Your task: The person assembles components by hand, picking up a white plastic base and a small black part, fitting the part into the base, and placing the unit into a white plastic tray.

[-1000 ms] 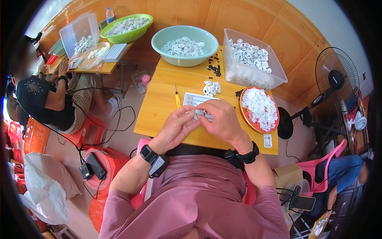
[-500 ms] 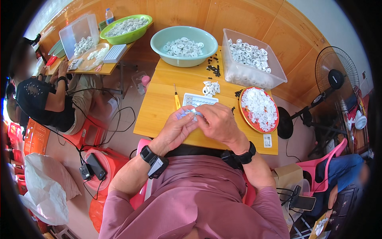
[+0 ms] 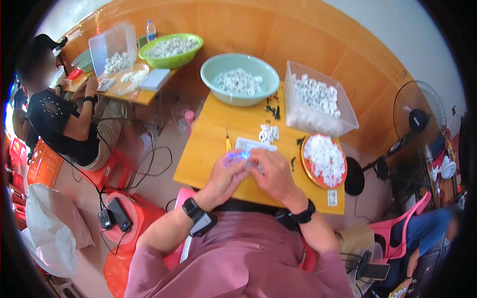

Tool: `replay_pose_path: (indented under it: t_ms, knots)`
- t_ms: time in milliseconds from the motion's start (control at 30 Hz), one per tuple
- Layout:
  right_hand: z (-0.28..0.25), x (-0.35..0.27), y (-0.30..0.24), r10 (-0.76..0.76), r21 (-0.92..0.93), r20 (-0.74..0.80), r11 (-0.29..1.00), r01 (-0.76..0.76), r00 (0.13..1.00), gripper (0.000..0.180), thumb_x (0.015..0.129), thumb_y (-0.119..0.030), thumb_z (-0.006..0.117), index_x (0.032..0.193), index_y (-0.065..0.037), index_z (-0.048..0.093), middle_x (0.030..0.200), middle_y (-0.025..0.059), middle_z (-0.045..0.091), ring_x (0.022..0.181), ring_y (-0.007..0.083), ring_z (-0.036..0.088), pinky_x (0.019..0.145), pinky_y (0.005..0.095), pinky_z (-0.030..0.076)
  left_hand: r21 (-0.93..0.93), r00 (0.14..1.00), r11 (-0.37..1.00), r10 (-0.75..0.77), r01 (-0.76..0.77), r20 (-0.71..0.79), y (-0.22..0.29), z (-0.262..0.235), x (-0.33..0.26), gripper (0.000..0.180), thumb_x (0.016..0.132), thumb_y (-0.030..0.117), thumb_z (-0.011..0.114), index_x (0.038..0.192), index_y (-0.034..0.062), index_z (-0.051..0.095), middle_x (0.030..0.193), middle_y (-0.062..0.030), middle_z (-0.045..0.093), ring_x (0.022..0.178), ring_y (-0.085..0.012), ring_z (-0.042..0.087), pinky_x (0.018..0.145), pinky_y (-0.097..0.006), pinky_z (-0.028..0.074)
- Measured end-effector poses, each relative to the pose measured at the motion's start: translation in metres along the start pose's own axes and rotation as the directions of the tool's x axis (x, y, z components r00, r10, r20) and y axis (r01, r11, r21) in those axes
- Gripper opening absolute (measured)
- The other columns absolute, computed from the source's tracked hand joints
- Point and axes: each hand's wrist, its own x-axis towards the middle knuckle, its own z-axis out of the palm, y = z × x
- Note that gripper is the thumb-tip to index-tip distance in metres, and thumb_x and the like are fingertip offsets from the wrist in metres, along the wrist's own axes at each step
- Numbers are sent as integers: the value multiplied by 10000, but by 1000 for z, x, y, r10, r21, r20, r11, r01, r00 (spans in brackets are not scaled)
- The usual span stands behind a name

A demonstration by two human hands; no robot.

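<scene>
Over the near edge of the wooden table, my two hands meet around a small piece glowing blue [image 3: 243,155]. My left hand [image 3: 224,178] pinches it from the left. My right hand [image 3: 274,175] has its thumb and fingers closed against its right side. Fingers hide most of the piece, so its shape is unclear. Just beyond them lies a white tray [image 3: 262,145], partly covered by my hands. A yellow-handled screwdriver [image 3: 228,142] lies left of the tray, tip pointing away. Behind the tray sits a small heap of white ring-shaped parts [image 3: 269,133].
Beyond stand a pale green basin [image 3: 240,100] and a clear bin [image 3: 318,125], both holding white parts. A red plate [image 3: 306,172] of white pieces sits right. Small black parts [image 3: 272,112] lie scattered. A fan [image 3: 418,119] stands right; a person [image 3: 62,116] works at left.
The whole scene sits lower in the picture as my view has tilted up. The glow between my fingers has turned from whitish to blue. Both hands stay together on the piece.
</scene>
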Motion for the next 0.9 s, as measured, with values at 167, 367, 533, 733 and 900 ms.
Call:
replay_pose_path:
  t_ms: [167, 367, 533, 733, 900]
  knots:
    - [-2, -3, -7, -55, -70, -13, 996, 54, 998, 237, 763, -72, 746, 964, -42, 624, 997, 105, 698, 837, 325, 660, 740, 403, 511, -21, 1000, 1000, -10, 11, 11, -4, -2, -2, 277, 975, 64, 615, 1221, 37, 490, 1132, -121, 602, 1057, -202, 626, 947, -339, 541]
    - [-7, -1, 3, 74, 108, 33, 991, -77, 997, 230, 801, -92, 739, 1010, -47, 657, 939, 111, 703, 820, 275, 684, 743, 355, 518, -49, 996, 998, -44, 48, 75, -3, -4, -5, 269, 988, 87, 602, 1223, 23, 488, 1188, -172, 606, 1094, -256, 649, 988, -372, 540]
    - [-16, 17, 53, 206, 352, 483, 844, -404, 851, 270, 855, -74, 699, 1116, -6, 680, 927, 96, 734, 774, 115, 686, 681, 282, 543, -10, 985, 989, -149, 150, 82, -4, -4, -4, 230, 1025, 167, 553, 1212, 35, 523, 1199, -145, 627, 1094, -254, 660, 1008, -386, 534]
    - [-38, 113, 87, 421, 493, -98, 808, -324, 902, 242, 863, -36, 659, 1097, 14, 690, 965, 91, 728, 744, 127, 678, 666, 267, 533, 1, 991, 991, -137, 137, -14, -3, -12, 4, 239, 1035, 215, 540, 1197, 39, 544, 1121, -170, 667, 972, -253, 697, 905, -345, 562]
    - [-22, 95, 122, 432, 45, 229, 890, -453, 872, 153, 825, -149, 676, 887, -27, 744, 821, 160, 732, 744, 254, 716, 685, 369, 550, 7, 993, 993, -120, 120, -12, 0, -10, 2, 216, 1037, 220, 541, 1157, 43, 567, 1085, -148, 679, 936, -232, 700, 867, -322, 564]
